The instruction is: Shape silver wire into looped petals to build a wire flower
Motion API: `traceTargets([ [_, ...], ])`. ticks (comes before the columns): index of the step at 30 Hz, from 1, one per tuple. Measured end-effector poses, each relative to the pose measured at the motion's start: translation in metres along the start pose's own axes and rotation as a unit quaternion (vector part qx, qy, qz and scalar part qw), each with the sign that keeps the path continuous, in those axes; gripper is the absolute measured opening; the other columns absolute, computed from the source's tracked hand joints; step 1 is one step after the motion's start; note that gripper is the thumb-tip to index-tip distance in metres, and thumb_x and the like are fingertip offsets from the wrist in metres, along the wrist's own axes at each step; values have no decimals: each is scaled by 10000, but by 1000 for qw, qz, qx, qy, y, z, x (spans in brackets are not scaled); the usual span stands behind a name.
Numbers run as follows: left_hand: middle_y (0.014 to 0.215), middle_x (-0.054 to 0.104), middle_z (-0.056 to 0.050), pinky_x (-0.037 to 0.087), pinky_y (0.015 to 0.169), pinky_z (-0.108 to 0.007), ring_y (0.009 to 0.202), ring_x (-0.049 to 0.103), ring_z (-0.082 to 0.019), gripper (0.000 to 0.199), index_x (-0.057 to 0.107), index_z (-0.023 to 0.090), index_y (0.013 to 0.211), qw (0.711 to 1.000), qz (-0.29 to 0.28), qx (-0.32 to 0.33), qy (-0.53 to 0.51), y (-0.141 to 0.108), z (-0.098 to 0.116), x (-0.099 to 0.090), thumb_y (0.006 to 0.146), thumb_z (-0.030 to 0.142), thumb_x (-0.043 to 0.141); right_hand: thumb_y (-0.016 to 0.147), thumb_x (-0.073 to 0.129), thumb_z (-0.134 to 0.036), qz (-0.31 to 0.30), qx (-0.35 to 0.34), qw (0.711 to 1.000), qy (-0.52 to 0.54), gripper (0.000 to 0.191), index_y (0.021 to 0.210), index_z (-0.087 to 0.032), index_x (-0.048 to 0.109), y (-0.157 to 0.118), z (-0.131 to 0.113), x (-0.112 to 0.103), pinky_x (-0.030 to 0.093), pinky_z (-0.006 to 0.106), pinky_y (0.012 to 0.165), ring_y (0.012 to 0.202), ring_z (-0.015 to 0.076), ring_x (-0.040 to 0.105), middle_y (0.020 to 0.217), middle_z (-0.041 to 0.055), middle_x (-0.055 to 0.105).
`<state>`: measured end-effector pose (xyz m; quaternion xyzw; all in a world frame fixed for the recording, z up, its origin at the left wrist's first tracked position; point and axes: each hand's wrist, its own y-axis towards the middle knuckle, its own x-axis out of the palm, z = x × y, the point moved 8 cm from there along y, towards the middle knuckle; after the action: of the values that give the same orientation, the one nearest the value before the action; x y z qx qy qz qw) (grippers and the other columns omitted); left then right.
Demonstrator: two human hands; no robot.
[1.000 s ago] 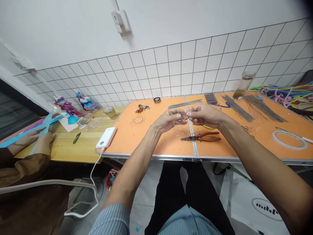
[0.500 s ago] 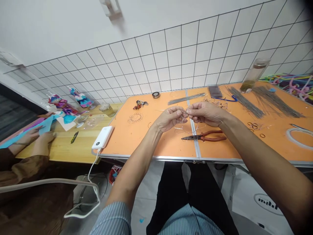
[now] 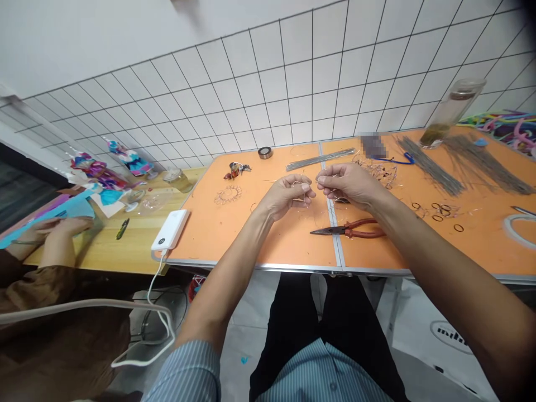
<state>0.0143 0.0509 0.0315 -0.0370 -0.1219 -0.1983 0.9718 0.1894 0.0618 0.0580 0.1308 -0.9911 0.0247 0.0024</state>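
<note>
Both hands are raised over the middle of the orange table (image 3: 234, 234), a small gap between their fingertips. Thin, pale wire (image 3: 306, 196) loops around the fingers of my left hand (image 3: 288, 196), which are curled and pinched on it. My right hand (image 3: 345, 183) has thumb and fingers pressed together on a thin wire piece, mostly hidden by the fingers. Just below my right hand lie red-handled pliers (image 3: 355, 229), jaws pointing left. A bundle of straight grey wires (image 3: 320, 159) is behind the hands. A ring of looped wire (image 3: 228, 194) rests to the left.
A white power bank (image 3: 171, 230) with a cable sits at the table's left edge. Black tape (image 3: 264, 152) is at the back. Wire bundles (image 3: 433, 166) and a glass bottle (image 3: 452, 114) stand or lie back right. Another person's hands (image 3: 62, 226) are far left.
My hands have moved slightly apart; their fingertips were together before. The view has shifted a little, and the other person's hands have moved closer together.
</note>
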Motion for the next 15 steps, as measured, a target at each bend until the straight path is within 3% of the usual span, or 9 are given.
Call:
traceTargets([
  [3,830,835,-49,646,701,-269,665,760,-134,371,744,158,948,998,55,-4,42,-4,14,-18,805,332,1038,908,1031,-333,-11,-39,998,-38,259,926,-199,809,4,-11,9,615,292,718,784,168,730,891,77,806],
  [6,883,855,-22,664,797,-248,714,778,-108,230,748,176,995,982,174,66,23,-18,49,-63,918,274,941,1024,923,-385,37,-143,984,-102,248,1183,-216,835,13,-29,4,625,338,846,997,231,787,1060,93,827],
  [9,1009,880,-6,682,953,-258,817,820,-101,207,755,207,1080,952,283,116,-30,-41,71,-108,968,270,918,1041,842,-256,60,-180,949,-254,156,1187,-202,858,31,-22,14,602,385,910,1030,266,775,1125,110,841],
  [11,1053,886,-10,687,979,-253,835,830,-98,186,751,210,1103,940,317,101,-70,-51,66,-125,986,238,893,1061,777,-217,-25,-149,897,-415,126,1147,-213,869,48,3,43,579,398,961,1082,284,785,1164,104,860],
  [13,1023,884,-10,696,966,-246,812,832,-99,127,749,198,1125,931,336,72,-123,-56,53,-132,1022,180,821,1034,761,-148,-80,-149,871,-461,152,1099,-213,882,61,23,69,547,387,978,1139,293,780,1199,98,868],
  [15,955,879,-2,701,970,-248,785,831,-104,117,747,190,1162,923,339,60,-174,-57,41,-132,1071,122,717,1018,731,-107,-96,-149,851,-495,210,1138,-190,881,71,36,87,524,389,968,1200,321,760,1275,133,849],
])
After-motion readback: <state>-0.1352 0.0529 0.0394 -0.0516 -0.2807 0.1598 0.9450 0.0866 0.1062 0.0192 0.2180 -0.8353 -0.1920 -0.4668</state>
